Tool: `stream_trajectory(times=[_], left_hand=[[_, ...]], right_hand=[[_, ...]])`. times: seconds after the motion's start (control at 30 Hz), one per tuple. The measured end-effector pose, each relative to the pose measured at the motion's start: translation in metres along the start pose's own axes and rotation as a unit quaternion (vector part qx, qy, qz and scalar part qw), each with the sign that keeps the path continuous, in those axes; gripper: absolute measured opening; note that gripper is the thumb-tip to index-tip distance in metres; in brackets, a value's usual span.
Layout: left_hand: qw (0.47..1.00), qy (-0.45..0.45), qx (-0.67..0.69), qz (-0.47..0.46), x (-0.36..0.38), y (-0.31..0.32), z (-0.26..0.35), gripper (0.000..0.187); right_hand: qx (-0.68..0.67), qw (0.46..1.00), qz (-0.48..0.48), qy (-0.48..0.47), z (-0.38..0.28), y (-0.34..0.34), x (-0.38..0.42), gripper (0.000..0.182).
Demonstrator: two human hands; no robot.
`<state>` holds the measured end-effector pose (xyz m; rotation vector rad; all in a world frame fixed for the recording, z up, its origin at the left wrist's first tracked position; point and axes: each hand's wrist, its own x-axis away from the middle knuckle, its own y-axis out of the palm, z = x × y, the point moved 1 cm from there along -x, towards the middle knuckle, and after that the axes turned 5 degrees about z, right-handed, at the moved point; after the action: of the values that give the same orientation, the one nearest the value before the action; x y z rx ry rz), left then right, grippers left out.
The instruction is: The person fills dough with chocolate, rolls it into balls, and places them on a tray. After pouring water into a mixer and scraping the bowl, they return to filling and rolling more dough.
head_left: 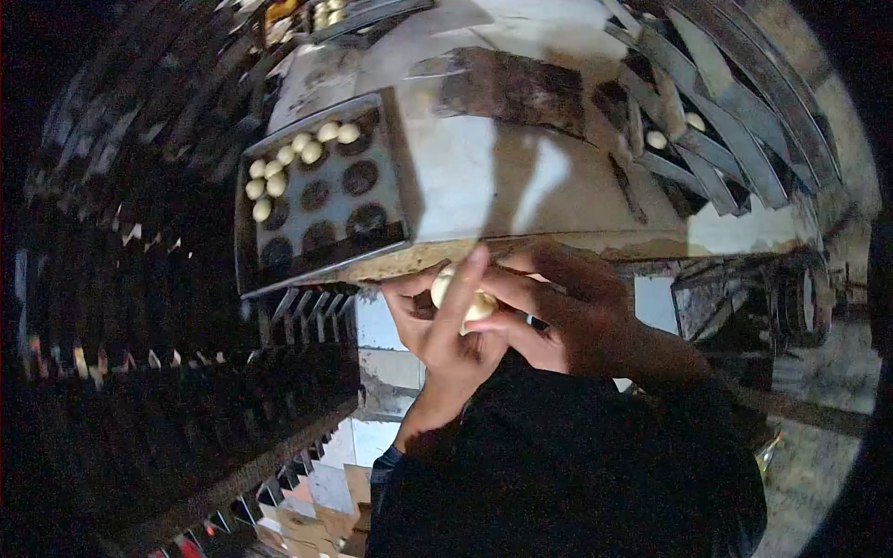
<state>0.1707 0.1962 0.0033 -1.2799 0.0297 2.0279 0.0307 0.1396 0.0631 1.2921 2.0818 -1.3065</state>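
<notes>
My left hand point(445, 339) is closed around pale dough point(480, 307), its index finger crossing over the top. From the right, the fingers of my right hand point(572, 302) press on the same dough. Two rounded pale parts show between the fingers; the rest is hidden by them. Both hands are just off the near edge of the worktable point(456, 181). To their left on the table lies a dark metal tray point(339, 212) with round dark patches on its bottom. Several small dough balls point(276, 184) sit along its far and left sides.
Metal trays point(744, 139) stand tilted at the far right, with small dough balls point(656, 139) among them. A dark thin tool point(628, 189) lies near them. Another tray point(372, 20) is at the far edge. Dark racks point(186, 372) fill the left side.
</notes>
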Motion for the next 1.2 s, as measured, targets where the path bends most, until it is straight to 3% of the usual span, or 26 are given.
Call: stream_trajectory(times=[0.03,0.07,0.1,0.17,0.2,0.23,0.3,0.33,0.4,0.43,0.47,0.53,0.6,0.63,0.7,0.73,0.77,0.83,0.9,0.93,0.97,1.0,1.07,1.17,1.2], left_hand=[[0.999,0.0,0.025,-0.024,-0.004,0.009,0.005,0.075],[0.976,-0.102,0.193,-0.024,-0.001,0.028,0.01,0.076],[0.913,-0.2,0.354,0.008,0.001,0.047,0.015,0.079],[0.692,-0.3,0.649,-0.095,-0.005,0.063,0.028,0.075],[0.742,-0.256,0.615,-0.066,-0.008,0.083,0.036,0.055],[0.789,-0.215,0.575,-0.032,-0.01,0.103,0.044,0.053],[0.847,-0.136,0.51,-0.067,-0.025,0.135,0.06,0.047],[0.853,-0.11,0.507,-0.06,-0.034,0.154,0.071,0.043],[0.861,-0.054,0.504,-0.045,-0.054,0.191,0.094,0.037],[0.847,-0.077,0.525,0.024,-0.058,0.213,0.11,0.028],[0.863,-0.079,0.497,0.037,-0.065,0.229,0.124,0.035],[0.877,-0.075,0.472,0.041,-0.074,0.256,0.152,0.056],[0.821,-0.187,0.535,0.073,-0.088,0.284,0.189,0.062],[0.785,-0.294,0.538,0.085,-0.09,0.295,0.201,0.066],[0.843,-0.051,0.529,-0.089,-0.115,0.32,0.2,0.049],[0.831,0.072,0.528,-0.159,-0.126,0.332,0.2,0.042],[0.795,0.113,0.581,-0.129,-0.126,0.346,0.208,0.034],[0.84,0.009,0.525,-0.136,-0.125,0.346,0.218,0.03],[0.894,0.006,0.406,-0.19,-0.128,0.35,0.226,0.029],[0.918,0.058,0.312,-0.238,-0.131,0.355,0.229,0.03],[0.919,0.079,0.284,-0.261,-0.125,0.366,0.231,0.032],[0.897,0.044,0.336,-0.283,-0.108,0.383,0.229,0.035],[0.848,-0.016,0.427,-0.314,-0.078,0.41,0.235,0.041],[0.769,-0.006,0.446,-0.459,-0.102,0.417,0.261,0.038],[0.763,0.015,0.477,-0.436,-0.125,0.407,0.273,0.046]], right_hand=[[0.038,0.999,0.005,-0.016,0.007,-0.01,0.004,0.042],[0.033,0.999,0.042,-0.012,0.013,-0.019,0.006,0.029],[0.017,0.998,0.057,0.002,0.021,-0.032,0.008,0.027],[-0.017,0.995,0.091,0.03,0.037,-0.06,0.012,0.022],[-0.029,0.991,0.089,0.097,0.04,-0.081,0.012,0.017],[-0.08,0.979,0.075,0.17,0.045,-0.1,0.013,0.017],[-0.186,0.934,0.042,0.303,0.059,-0.139,0.018,0.019],[-0.149,0.97,0.052,0.183,0.078,-0.152,0.027,0.022],[-0.084,0.986,0.116,0.085,0.1,-0.178,0.04,0.023],[-0.045,0.988,0.145,0.033,0.106,-0.192,0.043,0.023],[-0.027,0.988,0.148,0.04,0.104,-0.208,0.041,0.024],[0.05,0.982,0.173,-0.059,0.123,-0.231,0.052,0.023],[0.019,0.986,0.156,-0.06,0.135,-0.269,0.057,0.022],[-0.009,0.991,0.125,-0.053,0.139,-0.289,0.062,0.022],[-0.046,0.996,0.07,0.028,0.147,-0.313,0.067,0.024],[-0.056,0.992,0.049,0.103,0.151,-0.32,0.072,0.027],[-0.066,0.981,0.029,0.178,0.155,-0.326,0.074,0.029],[0.037,0.988,0.059,0.135,0.158,-0.343,0.072,0.028],[0.15,0.981,0.072,0.104,0.151,-0.369,0.079,0.028],[0.21,0.962,0.166,0.06,0.14,-0.373,0.082,0.034],[0.252,0.958,0.133,-0.012,0.136,-0.38,0.076,0.032],[0.291,0.948,0.097,-0.081,0.13,-0.388,0.066,0.031],[0.357,0.925,-0.033,-0.122,0.121,-0.404,0.049,0.038],[0.399,0.903,-0.078,-0.136,0.127,-0.437,0.046,0.035],[0.327,0.941,-0.058,-0.068,0.129,-0.456,0.041,0.032]])
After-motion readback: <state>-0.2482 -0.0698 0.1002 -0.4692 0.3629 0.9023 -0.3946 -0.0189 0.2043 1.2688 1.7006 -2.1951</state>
